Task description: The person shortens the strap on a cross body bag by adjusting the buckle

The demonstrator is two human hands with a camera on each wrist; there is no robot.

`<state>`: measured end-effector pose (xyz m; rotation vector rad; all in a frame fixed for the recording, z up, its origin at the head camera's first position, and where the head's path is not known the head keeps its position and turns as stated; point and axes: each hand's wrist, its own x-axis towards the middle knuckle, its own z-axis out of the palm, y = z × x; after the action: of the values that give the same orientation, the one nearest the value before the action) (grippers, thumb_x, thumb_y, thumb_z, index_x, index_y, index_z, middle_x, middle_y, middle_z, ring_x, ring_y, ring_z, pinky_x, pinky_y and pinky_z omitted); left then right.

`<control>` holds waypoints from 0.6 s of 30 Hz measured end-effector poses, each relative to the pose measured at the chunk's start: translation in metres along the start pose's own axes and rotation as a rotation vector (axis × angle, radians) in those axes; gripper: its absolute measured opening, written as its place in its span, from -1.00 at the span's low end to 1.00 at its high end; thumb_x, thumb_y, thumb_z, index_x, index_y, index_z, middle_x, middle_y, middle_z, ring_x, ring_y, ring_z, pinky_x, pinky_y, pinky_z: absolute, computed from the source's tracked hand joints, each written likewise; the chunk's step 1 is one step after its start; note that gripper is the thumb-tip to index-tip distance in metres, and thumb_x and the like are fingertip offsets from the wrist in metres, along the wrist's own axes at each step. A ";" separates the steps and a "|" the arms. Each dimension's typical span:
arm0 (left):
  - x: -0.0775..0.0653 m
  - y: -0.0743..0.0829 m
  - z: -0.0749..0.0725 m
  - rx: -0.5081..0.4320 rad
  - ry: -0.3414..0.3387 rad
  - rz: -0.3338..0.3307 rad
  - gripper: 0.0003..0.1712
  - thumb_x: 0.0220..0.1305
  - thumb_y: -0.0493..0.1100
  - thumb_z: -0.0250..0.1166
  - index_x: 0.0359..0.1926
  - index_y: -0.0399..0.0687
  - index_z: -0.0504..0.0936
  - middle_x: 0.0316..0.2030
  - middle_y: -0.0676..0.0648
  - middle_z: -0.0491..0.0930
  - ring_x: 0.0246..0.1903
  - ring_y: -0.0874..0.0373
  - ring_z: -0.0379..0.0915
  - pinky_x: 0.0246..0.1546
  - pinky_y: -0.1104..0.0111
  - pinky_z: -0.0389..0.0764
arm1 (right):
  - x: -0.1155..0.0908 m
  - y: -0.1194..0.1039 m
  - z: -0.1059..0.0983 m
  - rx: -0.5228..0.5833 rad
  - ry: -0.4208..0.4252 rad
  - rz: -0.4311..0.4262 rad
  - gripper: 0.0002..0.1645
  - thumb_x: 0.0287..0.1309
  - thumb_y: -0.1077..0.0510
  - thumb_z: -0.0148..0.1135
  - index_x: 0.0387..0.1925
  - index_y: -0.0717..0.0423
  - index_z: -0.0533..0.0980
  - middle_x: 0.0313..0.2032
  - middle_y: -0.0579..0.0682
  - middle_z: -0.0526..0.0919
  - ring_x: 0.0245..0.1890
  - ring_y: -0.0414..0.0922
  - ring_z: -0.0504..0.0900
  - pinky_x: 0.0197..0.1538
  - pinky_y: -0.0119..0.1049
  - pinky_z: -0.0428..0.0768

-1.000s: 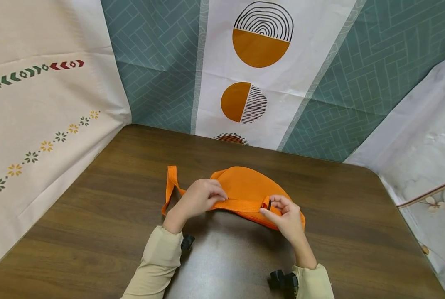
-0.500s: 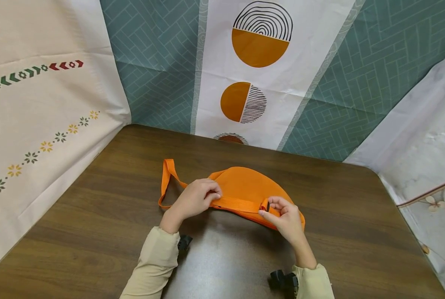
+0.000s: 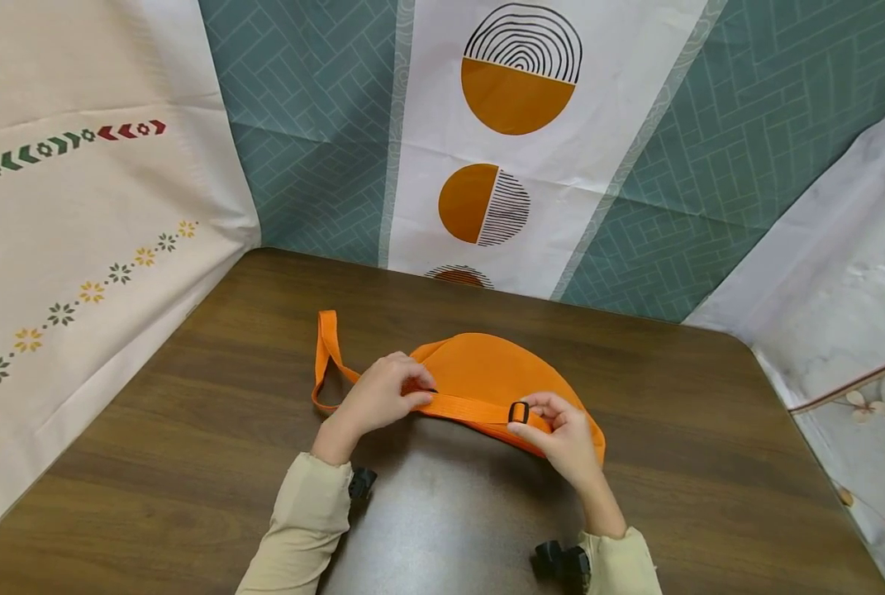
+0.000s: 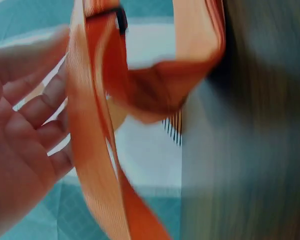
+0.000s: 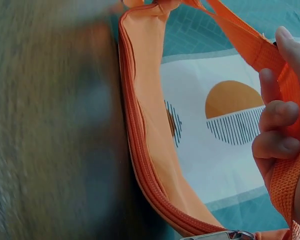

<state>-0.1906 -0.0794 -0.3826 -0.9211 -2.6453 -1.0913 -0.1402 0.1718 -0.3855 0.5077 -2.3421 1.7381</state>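
An orange crescent-shaped bag lies on the table, its strap stretched across its near side between both hands. My left hand pinches the strap at the bag's left end; in the left wrist view its fingers are partly hidden behind the webbing. At the bag's right part my right hand grips the strap right beside a black slider buckle. In the right wrist view, several fingers curl round the webbing. A zipper runs along the bag's curved edge.
A loose strap loop stands up left of the left hand. The brown wooden table meets patterned cloth at the back. A metal fitting shows at the bag's end in the right wrist view.
My left hand has slid left along the strap, and the loose loop has shifted left and up. My right hand has moved slightly left, and the slider buckle now faces up.
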 end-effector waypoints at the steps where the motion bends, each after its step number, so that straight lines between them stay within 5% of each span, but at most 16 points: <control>1: 0.002 0.002 0.003 -0.013 -0.004 0.025 -0.85 -0.03 -0.21 0.38 -0.37 -0.12 0.64 -0.41 0.07 0.56 -0.33 0.16 0.37 -0.26 0.33 0.41 | 0.000 0.000 0.001 0.007 -0.012 0.007 -0.70 -0.23 0.57 0.27 -0.34 0.53 0.42 -0.53 0.24 0.53 -0.63 -0.28 0.46 -0.52 -0.49 0.49; 6: 0.011 0.017 0.018 -0.085 -0.040 0.142 -0.65 -0.13 -0.13 0.45 -0.28 -0.18 0.63 -0.32 0.00 0.56 -0.24 0.13 0.36 -0.15 0.32 0.38 | 0.001 -0.003 0.004 0.001 -0.055 0.009 -0.68 -0.23 0.55 0.28 -0.31 0.52 0.43 -0.51 0.25 0.51 -0.61 -0.23 0.46 -0.47 -0.50 0.49; 12: 0.018 0.028 0.030 -0.144 -0.097 0.164 -0.58 -0.17 -0.10 0.47 -0.23 -0.18 0.62 -0.31 0.00 0.57 -0.23 0.13 0.38 -0.15 0.38 0.37 | 0.002 -0.003 0.004 0.050 -0.068 -0.050 -0.70 -0.19 0.61 0.20 -0.28 0.60 0.42 -0.53 0.08 0.53 -0.61 -0.28 0.42 -0.53 -0.54 0.44; 18: 0.021 0.036 0.039 -0.134 -0.140 0.180 -0.58 -0.15 -0.08 0.46 -0.21 -0.14 0.62 -0.28 0.04 0.57 -0.26 0.19 0.38 -0.14 0.38 0.35 | 0.003 0.012 0.002 0.113 -0.097 -0.111 -0.80 0.00 0.60 0.01 -0.26 0.55 0.41 -0.54 0.12 0.53 -0.75 -0.16 0.33 -0.70 -0.43 0.37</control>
<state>-0.1825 -0.0230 -0.3827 -1.2779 -2.5576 -1.2126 -0.1475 0.1731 -0.3959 0.7423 -2.2401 1.8397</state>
